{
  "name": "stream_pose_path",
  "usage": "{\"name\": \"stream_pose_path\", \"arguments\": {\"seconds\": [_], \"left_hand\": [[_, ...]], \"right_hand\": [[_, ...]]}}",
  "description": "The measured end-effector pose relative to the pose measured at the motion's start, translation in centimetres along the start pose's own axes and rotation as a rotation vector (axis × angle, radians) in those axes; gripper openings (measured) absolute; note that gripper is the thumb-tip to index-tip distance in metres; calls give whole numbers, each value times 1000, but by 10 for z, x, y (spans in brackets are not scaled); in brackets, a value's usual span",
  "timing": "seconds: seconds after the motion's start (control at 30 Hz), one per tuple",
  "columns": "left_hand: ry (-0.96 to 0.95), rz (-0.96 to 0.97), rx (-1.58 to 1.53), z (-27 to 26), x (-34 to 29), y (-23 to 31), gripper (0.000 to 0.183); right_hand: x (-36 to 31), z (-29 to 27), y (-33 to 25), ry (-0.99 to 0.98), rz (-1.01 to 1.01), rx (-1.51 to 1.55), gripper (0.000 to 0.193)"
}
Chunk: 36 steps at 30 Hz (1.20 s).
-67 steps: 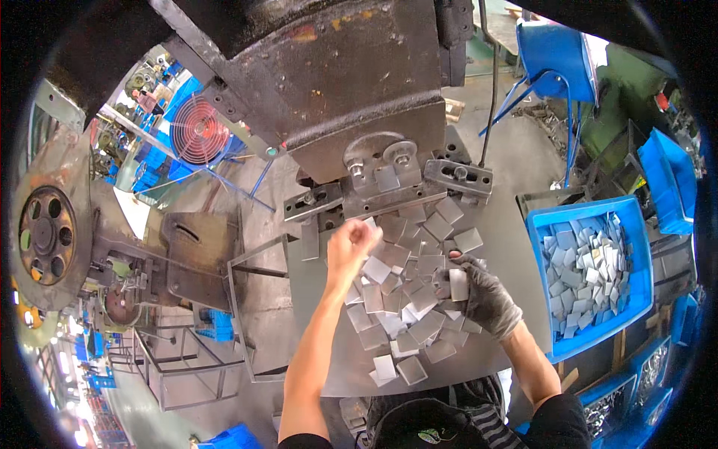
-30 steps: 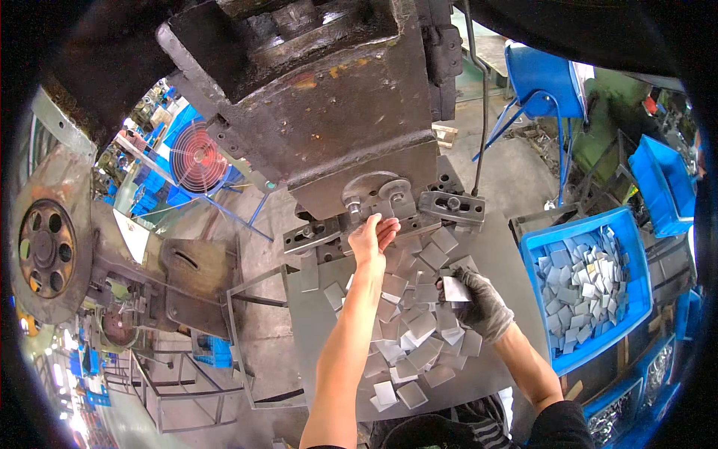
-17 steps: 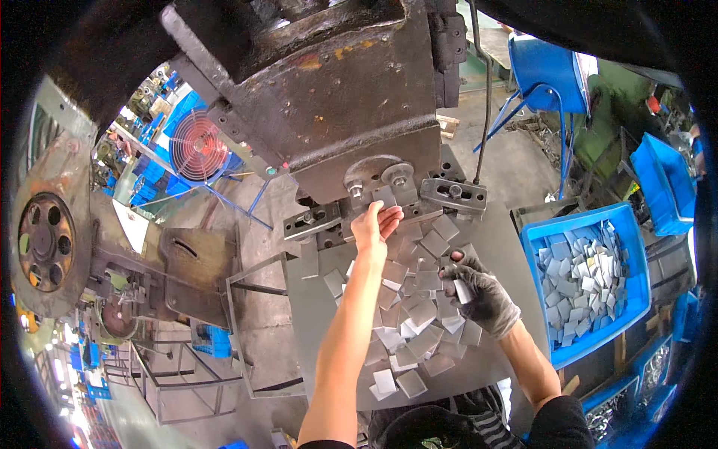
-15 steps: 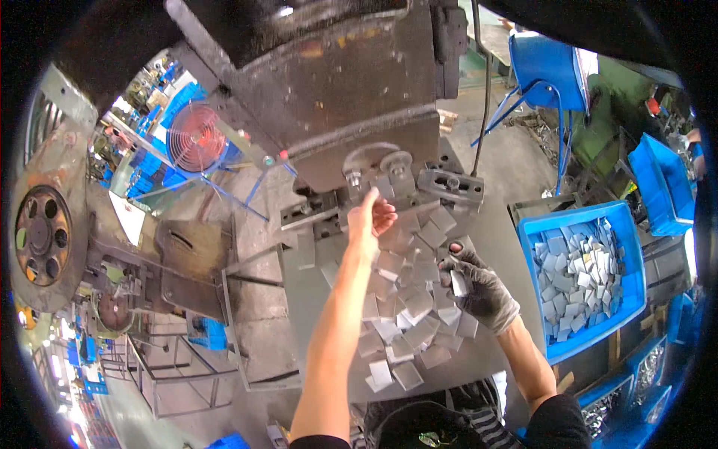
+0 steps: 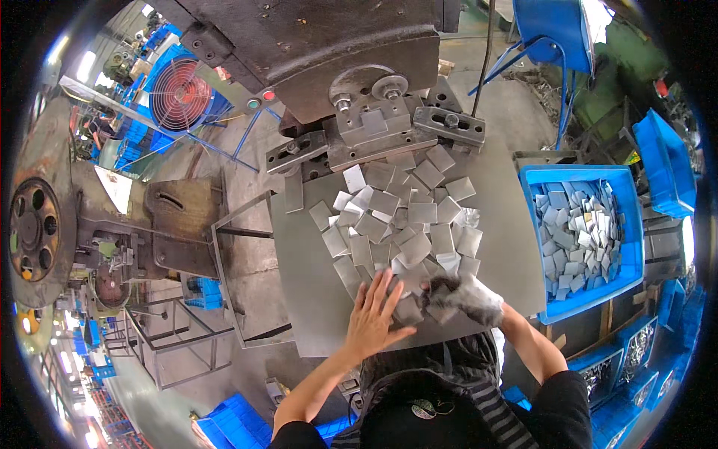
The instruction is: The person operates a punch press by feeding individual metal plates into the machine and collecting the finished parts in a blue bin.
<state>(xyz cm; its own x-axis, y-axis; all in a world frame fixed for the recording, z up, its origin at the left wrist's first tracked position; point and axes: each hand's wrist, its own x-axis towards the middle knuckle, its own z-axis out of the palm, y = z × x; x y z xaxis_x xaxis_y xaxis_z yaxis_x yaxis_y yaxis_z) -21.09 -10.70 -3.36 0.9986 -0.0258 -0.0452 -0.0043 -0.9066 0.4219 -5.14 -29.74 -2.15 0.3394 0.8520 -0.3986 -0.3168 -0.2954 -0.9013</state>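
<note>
The grey tabletop (image 5: 505,232) carries metal plates (image 5: 413,249) (many overlapping).

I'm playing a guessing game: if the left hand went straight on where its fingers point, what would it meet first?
The left hand would probably meet the metal plates, though depth is unclear.

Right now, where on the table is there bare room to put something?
The table looks bare in two patches: right, between the plates and the blue bin; left, between the plates and the left edge. The middle is crowded: plates overlap from the press to the left hand and right hand.
</note>
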Motion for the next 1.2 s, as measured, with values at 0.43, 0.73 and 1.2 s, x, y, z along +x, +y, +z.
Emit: {"name": "stream_pose_path", "arguments": {"seconds": [0.43, 0.73, 1.2], "left_hand": [[279, -66, -220, -55, 75, -53, 66], [272, -89, 181, -53, 121, -24, 41], [377, -400, -734, -85, 138, -63, 16]], "right_hand": [[33, -20, -69, 269, -150, 673, 22], [11, -18, -41, 180, -189, 1017, 28], [156, -62, -99, 355, -60, 859, 24]]}}
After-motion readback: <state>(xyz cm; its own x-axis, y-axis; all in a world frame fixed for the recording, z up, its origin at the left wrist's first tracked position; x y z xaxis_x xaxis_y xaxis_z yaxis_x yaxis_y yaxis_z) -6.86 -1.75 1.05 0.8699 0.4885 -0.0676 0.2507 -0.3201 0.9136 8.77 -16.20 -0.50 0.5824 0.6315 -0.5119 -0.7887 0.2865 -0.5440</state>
